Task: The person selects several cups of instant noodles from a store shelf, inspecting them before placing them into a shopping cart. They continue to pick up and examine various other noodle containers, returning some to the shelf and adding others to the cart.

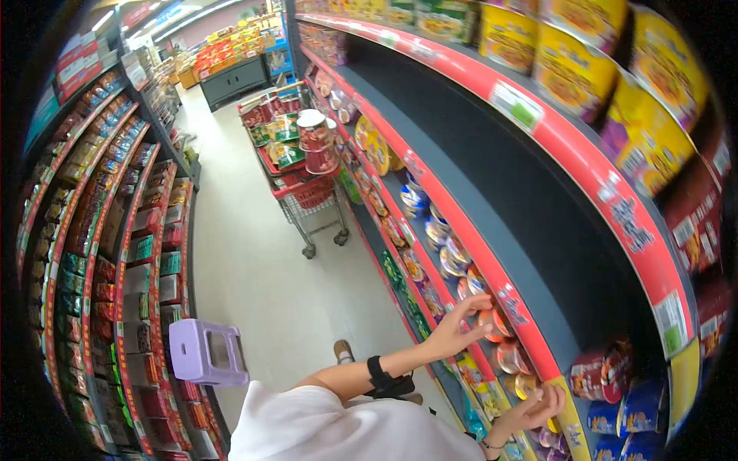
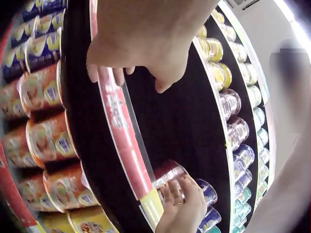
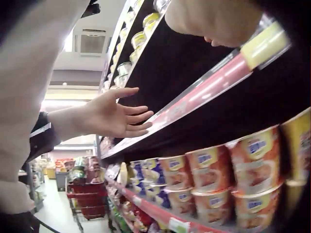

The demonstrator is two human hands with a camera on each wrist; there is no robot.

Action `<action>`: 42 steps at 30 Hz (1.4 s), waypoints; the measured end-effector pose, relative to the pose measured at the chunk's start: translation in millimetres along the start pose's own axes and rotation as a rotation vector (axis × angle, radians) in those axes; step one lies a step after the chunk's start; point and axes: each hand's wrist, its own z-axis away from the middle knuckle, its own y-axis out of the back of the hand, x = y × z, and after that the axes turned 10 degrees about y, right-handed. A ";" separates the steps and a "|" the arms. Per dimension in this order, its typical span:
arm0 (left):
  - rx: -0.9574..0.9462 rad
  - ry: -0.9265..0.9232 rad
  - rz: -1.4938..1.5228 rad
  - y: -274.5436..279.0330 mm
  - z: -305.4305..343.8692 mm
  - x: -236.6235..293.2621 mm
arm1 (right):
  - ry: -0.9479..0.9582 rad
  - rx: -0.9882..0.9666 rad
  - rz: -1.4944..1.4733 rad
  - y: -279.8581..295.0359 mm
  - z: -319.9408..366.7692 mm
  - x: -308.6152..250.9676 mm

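Observation:
My left hand [image 1: 460,329], with a black band on its wrist, is at the red front strip [image 1: 538,338] of a mostly bare dark shelf. In the right wrist view this left hand [image 3: 116,114] has its fingers spread and nothing in them. Nearer my body, my right hand [image 1: 529,411] is by the yellow end of the strip, its fingers loosely bent. A dark red noodle cup [image 1: 603,370] stands on that shelf beside blue cups [image 1: 634,407]. In the left wrist view, the right hand [image 2: 184,206] overlaps the dark red cup [image 2: 168,172].
Orange noodle cups [image 3: 255,160] fill the shelf below, and yellow tubs [image 1: 573,65] stand above. A shopping cart [image 1: 307,203] with red baskets and stacked cups stands farther up the aisle. A purple stool [image 1: 196,352] stands near the packed left shelves [image 1: 100,230].

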 end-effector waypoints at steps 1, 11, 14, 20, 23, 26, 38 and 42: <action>0.032 -0.071 -0.113 23.7 1.8 3.1 | -0.134 -0.040 -0.146 -23.9 4.9 -16.8; 0.475 0.121 -0.135 260.1 36.1 34.8 | 0.033 -0.676 -0.773 -261.6 7.0 -201.4; 0.536 0.163 -0.182 300.4 42.1 48.7 | 0.133 -0.756 -0.817 -297.8 4.0 -239.0; 0.530 0.163 -0.153 345.7 14.4 42.3 | -0.043 -0.967 -0.932 -342.9 5.8 -251.6; 0.559 0.150 -0.098 363.8 -14.4 37.4 | -0.054 -0.984 -0.915 -371.9 0.5 -236.6; 0.592 0.123 -0.116 387.7 -50.3 37.8 | -0.078 -0.970 -0.901 -401.8 -18.0 -232.7; 1.028 -0.009 -0.628 556.6 -176.5 69.3 | -0.170 -0.914 -0.832 -467.1 -50.2 -225.9; 1.035 -0.052 -0.793 605.5 -211.8 66.8 | -0.261 -0.836 -0.745 -476.0 -38.1 -230.3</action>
